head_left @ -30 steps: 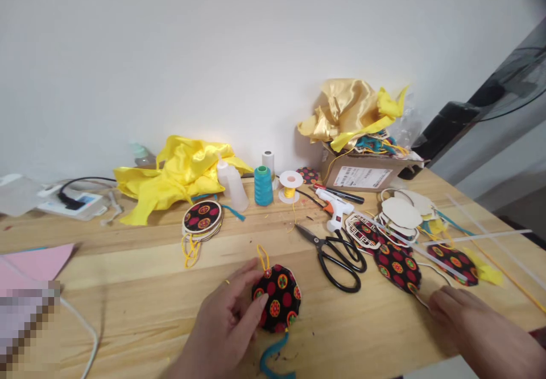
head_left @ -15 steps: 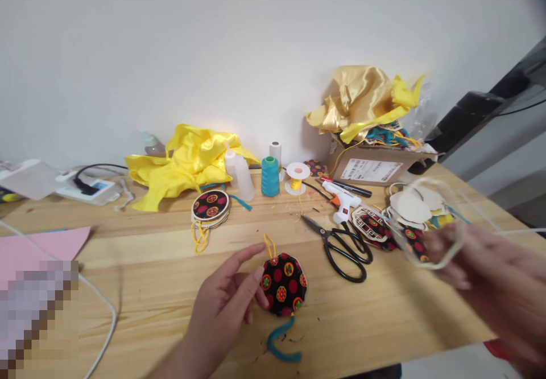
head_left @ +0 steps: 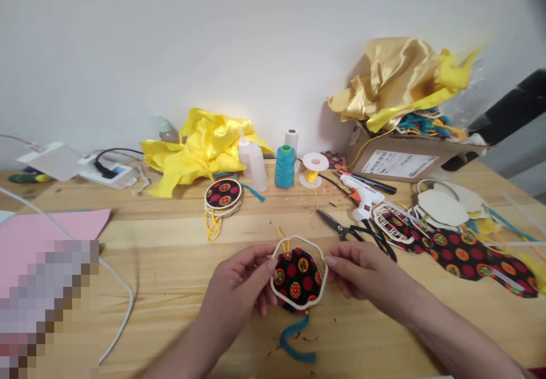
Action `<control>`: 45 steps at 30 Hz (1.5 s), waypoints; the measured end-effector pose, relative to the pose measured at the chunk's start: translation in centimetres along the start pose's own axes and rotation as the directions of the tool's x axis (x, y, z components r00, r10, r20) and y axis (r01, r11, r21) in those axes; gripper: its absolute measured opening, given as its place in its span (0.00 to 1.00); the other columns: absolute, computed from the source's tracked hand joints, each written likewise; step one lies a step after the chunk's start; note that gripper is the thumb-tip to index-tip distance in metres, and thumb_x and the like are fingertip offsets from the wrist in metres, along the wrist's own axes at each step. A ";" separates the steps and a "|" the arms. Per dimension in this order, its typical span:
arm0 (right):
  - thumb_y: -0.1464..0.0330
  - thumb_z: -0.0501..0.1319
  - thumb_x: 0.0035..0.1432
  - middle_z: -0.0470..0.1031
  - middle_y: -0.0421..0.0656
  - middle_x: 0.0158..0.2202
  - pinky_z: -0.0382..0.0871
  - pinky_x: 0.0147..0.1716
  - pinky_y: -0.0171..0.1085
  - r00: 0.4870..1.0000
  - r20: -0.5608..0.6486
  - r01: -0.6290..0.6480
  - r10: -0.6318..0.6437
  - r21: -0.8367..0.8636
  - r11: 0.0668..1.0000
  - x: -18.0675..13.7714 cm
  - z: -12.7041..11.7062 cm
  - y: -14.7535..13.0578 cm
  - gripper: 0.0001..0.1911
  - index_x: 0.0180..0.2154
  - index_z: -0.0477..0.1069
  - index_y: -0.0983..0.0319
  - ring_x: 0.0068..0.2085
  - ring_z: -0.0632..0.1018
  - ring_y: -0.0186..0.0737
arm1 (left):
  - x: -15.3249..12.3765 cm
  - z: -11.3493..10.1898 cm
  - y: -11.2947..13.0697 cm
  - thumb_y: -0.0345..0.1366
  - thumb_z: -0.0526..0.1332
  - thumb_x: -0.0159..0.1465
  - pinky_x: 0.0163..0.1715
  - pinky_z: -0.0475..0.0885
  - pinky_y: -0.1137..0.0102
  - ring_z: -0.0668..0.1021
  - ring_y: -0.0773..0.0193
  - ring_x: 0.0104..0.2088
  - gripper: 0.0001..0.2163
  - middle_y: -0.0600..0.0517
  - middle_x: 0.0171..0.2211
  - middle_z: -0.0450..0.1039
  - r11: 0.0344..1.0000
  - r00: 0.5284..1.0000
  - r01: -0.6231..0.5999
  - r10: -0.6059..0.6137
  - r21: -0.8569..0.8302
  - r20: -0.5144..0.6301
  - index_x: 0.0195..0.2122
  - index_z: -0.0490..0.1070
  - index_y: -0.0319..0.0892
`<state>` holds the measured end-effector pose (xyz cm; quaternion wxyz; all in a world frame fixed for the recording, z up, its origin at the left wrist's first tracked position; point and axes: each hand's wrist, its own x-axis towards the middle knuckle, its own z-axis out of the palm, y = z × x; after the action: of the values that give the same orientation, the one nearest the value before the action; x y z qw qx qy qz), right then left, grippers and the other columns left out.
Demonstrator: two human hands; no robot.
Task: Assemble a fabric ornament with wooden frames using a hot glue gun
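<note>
Since half a second ago, the right hand (head_left: 352, 268) has come from the right side of the bench (head_left: 170, 276) to the middle, and the pale ring (head_left: 298, 306) which it carried is now over the patterned disc (head_left: 295, 276). Both hands are grasping the ring: the right one pinches its right edge between thumb and fingers, and the left hand (head_left: 245, 279) has the thumb on the left edge, with the other fingers partly hidden below. Whether these fingers also grip the disc, I cannot tell.

Disc and ring are near the front of the bench, to the left of the scissors (head_left: 340, 230). Lower edge of the disc shows below the ring, so the two outlines do not match exactly. A yellow loop (head_left: 280, 233) sticks out at the top, and a blue tassel (head_left: 285, 339) lies curved on the wood under it.

I judge that the ring is light and quite stiff, but thin, so it may crack if it is bent or twisted; it is better to take it by opposite edges, softly. The disc seems light too, with a cloth face that should not slip much. It is best held by its rim, because the loop and the tassel look soft and could be pulled loose.
</note>
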<state>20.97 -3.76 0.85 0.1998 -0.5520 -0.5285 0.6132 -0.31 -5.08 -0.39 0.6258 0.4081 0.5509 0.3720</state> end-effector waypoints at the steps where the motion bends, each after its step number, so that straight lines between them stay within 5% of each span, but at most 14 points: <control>1: 0.59 0.57 0.55 0.63 0.36 0.16 0.49 0.17 0.30 1.000 -0.002 0.019 -0.019 -0.034 0.999 0.2 -0.2 -0.3 0.14 0.24 0.68 0.63 0.18 0.60 0.28 | 0.0 0.0 0.0 0.43 0.64 0.56 0.12 0.65 0.79 0.69 0.72 0.13 0.16 0.55 0.15 0.71 1.000 1.000 0.006 -0.006 0.009 0.001 0.41 0.74 0.37; 9: 0.67 0.60 0.50 0.68 0.37 0.20 0.53 0.18 0.30 0.996 -0.020 0.086 -0.092 -0.205 0.975 2.8 -0.9 -1.2 0.07 0.30 0.75 0.63 0.20 0.62 0.29 | -0.1 -0.1 0.2 0.43 0.64 0.55 0.12 0.66 0.76 0.72 0.69 0.16 0.19 0.57 0.20 0.70 0.996 1.000 0.005 -0.006 0.084 0.006 0.45 0.70 0.40; 13: 0.66 0.60 0.50 0.71 0.38 0.22 0.56 0.21 0.32 0.985 0.043 0.170 -0.165 -0.322 0.931 3.1 -1.6 -2.2 0.08 0.31 0.77 0.62 0.23 0.66 0.31 | -0.6 -0.4 1.7 0.42 0.64 0.56 0.19 0.71 0.73 0.76 0.65 0.24 0.24 0.55 0.29 0.73 0.941 0.991 -0.005 -0.041 0.338 0.126 0.54 0.65 0.47; 16: 0.67 0.59 0.51 0.73 0.39 0.24 0.60 0.25 0.33 0.977 0.072 0.213 -0.201 -0.378 0.901 3.2 -1.9 -2.6 0.09 0.31 0.77 0.62 0.25 0.69 0.32 | -0.7 -0.8 2.1 0.44 0.69 0.49 0.31 0.75 0.66 0.78 0.59 0.33 0.31 0.51 0.43 0.74 0.764 0.979 -0.161 0.045 0.625 0.198 0.56 0.64 0.52; 18: 0.67 0.59 0.52 0.75 0.39 0.26 0.62 0.27 0.33 0.974 0.089 0.225 -0.206 -0.362 0.905 3.3 -2.1 -2.5 0.09 0.32 0.77 0.62 0.27 0.70 0.34 | -0.8 -1.2 1.5 0.46 0.70 0.46 0.47 0.71 0.58 0.74 0.49 0.49 0.35 0.48 0.54 0.67 0.593 0.953 -0.303 0.171 0.746 0.251 0.57 0.63 0.52; 21: 0.66 0.58 0.53 0.76 0.40 0.28 0.62 0.29 0.34 0.973 0.094 0.229 -0.210 -0.320 0.919 3.3 -2.2 -1.9 0.10 0.32 0.77 0.62 0.29 0.71 0.35 | -0.9 -1.7 -0.2 0.49 0.69 0.46 0.53 0.64 0.51 0.66 0.42 0.58 0.44 0.43 0.63 0.56 0.430 0.952 -0.277 0.241 0.859 0.186 0.63 0.51 0.50; 27: 0.66 0.60 0.51 0.68 0.37 0.21 0.55 0.21 0.32 0.979 -0.045 0.188 -0.197 -0.149 0.971 3.4 -2.6 -1.5 0.09 0.32 0.75 0.63 0.22 0.64 0.30 | -1.1 -1.6 -2.0 0.49 0.66 0.52 0.51 0.66 0.52 0.69 0.44 0.55 0.44 0.43 0.56 0.68 0.354 0.943 -0.299 0.254 0.886 0.217 0.65 0.42 0.50; 33: 0.65 0.62 0.48 0.65 0.35 0.20 0.52 0.20 0.32 0.980 -0.088 0.187 -0.181 0.072 0.980 3.1 -2.6 -1.8 0.10 0.33 0.73 0.63 0.21 0.63 0.28 | -0.5 -1.1 -1.2 0.46 0.64 0.55 0.48 0.68 0.54 0.72 0.47 0.53 0.40 0.45 0.55 0.70 0.349 0.938 -0.319 0.248 0.881 0.241 0.65 0.43 0.51; 45: 0.67 0.57 0.56 0.70 0.38 0.27 0.62 0.28 0.32 0.959 0.126 0.282 -0.254 -0.326 0.902 2.6 -5.1 -1.5 0.06 0.31 0.71 0.61 0.28 0.68 0.33 | 2.7 -0.8 2.3 0.48 0.61 0.56 0.47 0.67 0.54 0.71 0.44 0.54 0.38 0.43 0.57 0.68 0.252 0.955 -0.270 0.191 0.929 0.226 0.64 0.47 0.45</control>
<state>24.13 1.12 1.83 0.1621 -0.4752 -0.7050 0.5009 -0.80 -1.67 0.63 0.2163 0.7871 0.5759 0.0443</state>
